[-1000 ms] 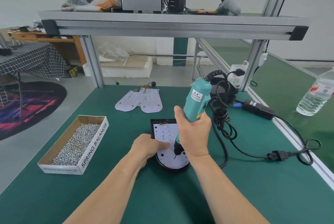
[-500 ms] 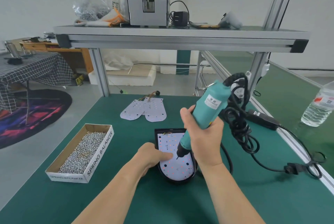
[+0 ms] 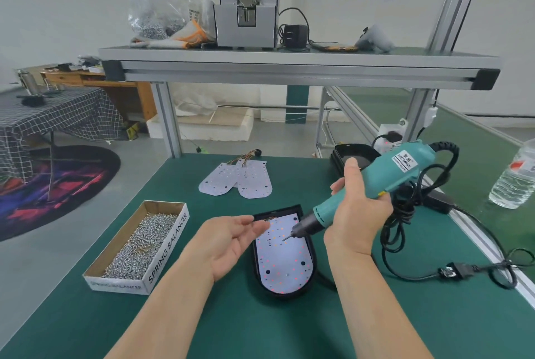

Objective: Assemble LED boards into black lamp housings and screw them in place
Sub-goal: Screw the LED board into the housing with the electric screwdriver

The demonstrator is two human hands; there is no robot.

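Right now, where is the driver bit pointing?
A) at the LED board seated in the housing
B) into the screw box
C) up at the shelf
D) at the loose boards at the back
A: the right hand grips the teal screwdriver at a tilt, with its bit over the LED board in the black housing. The screw box sits apart to the left.

My right hand (image 3: 356,214) has raised the electric screwdriver (image 3: 385,182) off the LED board (image 3: 285,260). The driver stood upright on the board; it is now tilted, with the bit just above the board's upper half and the body leaning away to the board's right. My left hand (image 3: 228,245) has lifted off the board and turned palm up, fingers relaxed at the board's left edge.
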